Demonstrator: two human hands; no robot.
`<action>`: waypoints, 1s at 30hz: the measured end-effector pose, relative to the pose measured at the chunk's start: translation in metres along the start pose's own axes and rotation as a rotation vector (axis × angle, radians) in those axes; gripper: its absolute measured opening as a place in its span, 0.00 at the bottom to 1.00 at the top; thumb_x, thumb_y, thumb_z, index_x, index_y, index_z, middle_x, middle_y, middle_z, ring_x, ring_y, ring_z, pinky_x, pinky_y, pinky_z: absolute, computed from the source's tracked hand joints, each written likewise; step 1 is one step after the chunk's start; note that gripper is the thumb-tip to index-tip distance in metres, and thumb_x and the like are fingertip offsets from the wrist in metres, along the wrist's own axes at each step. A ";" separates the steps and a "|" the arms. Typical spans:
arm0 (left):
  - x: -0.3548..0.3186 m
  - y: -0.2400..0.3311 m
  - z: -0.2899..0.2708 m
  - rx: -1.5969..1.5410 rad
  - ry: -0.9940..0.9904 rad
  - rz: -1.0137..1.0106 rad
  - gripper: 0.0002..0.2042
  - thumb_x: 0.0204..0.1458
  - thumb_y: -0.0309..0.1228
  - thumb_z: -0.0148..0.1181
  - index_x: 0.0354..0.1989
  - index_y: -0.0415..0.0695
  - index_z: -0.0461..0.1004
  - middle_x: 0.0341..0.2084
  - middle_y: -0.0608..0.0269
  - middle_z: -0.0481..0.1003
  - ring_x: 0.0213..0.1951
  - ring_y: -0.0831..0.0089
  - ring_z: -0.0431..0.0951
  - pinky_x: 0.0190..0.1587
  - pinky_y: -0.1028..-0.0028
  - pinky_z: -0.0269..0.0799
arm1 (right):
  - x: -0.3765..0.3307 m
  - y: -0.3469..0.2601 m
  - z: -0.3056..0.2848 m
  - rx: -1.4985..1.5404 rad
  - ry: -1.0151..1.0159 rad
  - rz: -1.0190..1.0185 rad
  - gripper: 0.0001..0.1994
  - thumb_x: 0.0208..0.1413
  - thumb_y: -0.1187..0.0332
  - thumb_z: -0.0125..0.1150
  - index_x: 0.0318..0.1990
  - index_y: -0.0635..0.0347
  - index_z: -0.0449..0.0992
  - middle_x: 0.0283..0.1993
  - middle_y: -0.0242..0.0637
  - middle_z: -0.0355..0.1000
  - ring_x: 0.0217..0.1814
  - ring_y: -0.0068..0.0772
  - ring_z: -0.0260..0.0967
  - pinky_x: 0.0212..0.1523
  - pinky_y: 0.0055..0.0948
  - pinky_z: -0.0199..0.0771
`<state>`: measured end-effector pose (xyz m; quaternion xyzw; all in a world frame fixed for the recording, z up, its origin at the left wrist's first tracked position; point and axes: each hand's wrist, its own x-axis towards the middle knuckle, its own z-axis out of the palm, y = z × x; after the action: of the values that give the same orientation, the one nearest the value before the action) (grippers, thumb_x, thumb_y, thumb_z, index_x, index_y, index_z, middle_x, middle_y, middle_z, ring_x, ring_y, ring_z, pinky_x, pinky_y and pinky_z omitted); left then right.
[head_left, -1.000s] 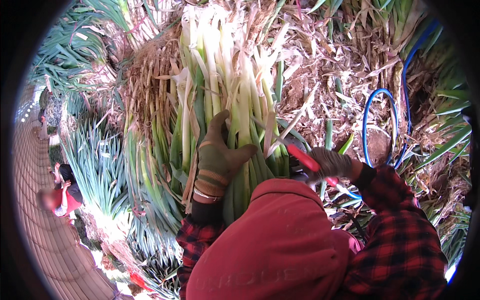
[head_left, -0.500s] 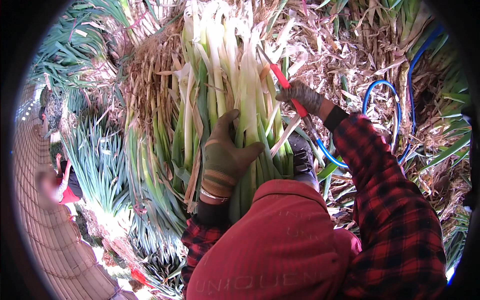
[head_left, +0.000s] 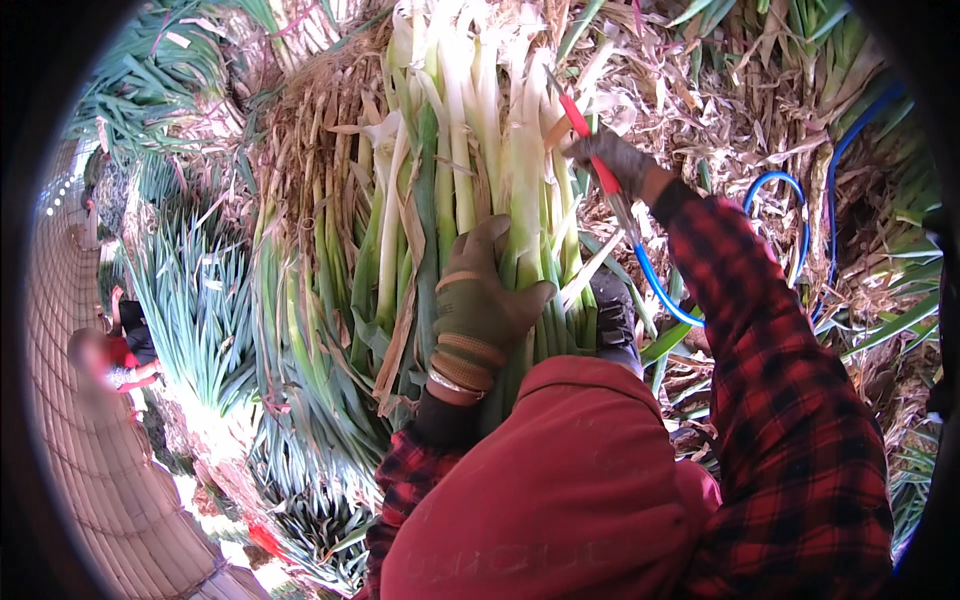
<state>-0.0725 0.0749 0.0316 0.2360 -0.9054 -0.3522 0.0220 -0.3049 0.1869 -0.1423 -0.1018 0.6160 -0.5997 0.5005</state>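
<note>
Long leeks [head_left: 455,150] lie side by side in front of me, white ends away from me and green leaves toward me. My left hand [head_left: 478,305], in a green and orange knit glove, is closed around a leek [head_left: 524,205], thumb on its right side. My right hand [head_left: 622,165], also gloved, grips a red air blow gun [head_left: 605,177] with a thin metal nozzle. The nozzle points up and left, close beside the white part of the held leek. A blue hose [head_left: 655,287] runs from the gun's lower end.
Dry peeled husks [head_left: 735,125] cover the ground at the right, where the blue hose loops. Untrimmed leeks with brown roots [head_left: 315,130] lie left of my hands. Further left are green bundles [head_left: 195,310], another person [head_left: 125,350] and a ribbed wall or sheet [head_left: 90,480].
The whole view has shifted slightly, so things appear further right. My right hand has moved the air gun a little further away along the leek. My left hand keeps its hold.
</note>
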 end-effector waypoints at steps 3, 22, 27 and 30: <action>-0.006 -0.006 0.001 -0.037 0.036 -0.014 0.36 0.31 0.32 0.75 0.55 0.39 0.69 0.47 0.48 0.74 0.48 0.54 0.76 0.52 0.63 0.73 | -0.048 0.021 0.011 -0.277 -0.145 -0.166 0.16 0.58 0.54 0.63 0.26 0.56 0.74 0.20 0.22 0.66 0.18 0.19 0.63 0.21 0.24 0.65; 0.051 -0.224 -0.144 0.423 0.236 -0.719 0.41 0.37 0.55 0.67 0.59 0.45 0.65 0.54 0.42 0.70 0.58 0.45 0.68 0.59 0.55 0.66 | -0.177 -0.088 0.069 -0.446 -0.349 0.075 0.17 0.37 0.60 0.73 0.19 0.61 0.70 0.17 0.29 0.66 0.21 0.22 0.62 0.25 0.27 0.61; 0.068 -0.211 -0.132 0.632 0.242 -0.678 0.39 0.37 0.52 0.70 0.57 0.46 0.65 0.57 0.47 0.67 0.59 0.48 0.68 0.58 0.54 0.68 | -0.165 -0.068 0.074 -0.476 -0.334 0.090 0.17 0.33 0.61 0.73 0.19 0.61 0.70 0.20 0.31 0.68 0.23 0.24 0.63 0.27 0.27 0.62; 0.076 -0.214 -0.133 0.623 0.193 -0.671 0.38 0.39 0.52 0.70 0.57 0.47 0.64 0.56 0.47 0.67 0.58 0.48 0.69 0.56 0.54 0.70 | -0.159 -0.051 0.073 -0.502 -0.303 -0.116 0.17 0.38 0.60 0.75 0.23 0.60 0.72 0.21 0.30 0.68 0.24 0.22 0.65 0.28 0.28 0.65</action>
<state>-0.0242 -0.1791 -0.0164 0.5428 -0.8355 -0.0277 -0.0806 -0.1986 0.2426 -0.0049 -0.3458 0.6565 -0.4341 0.5108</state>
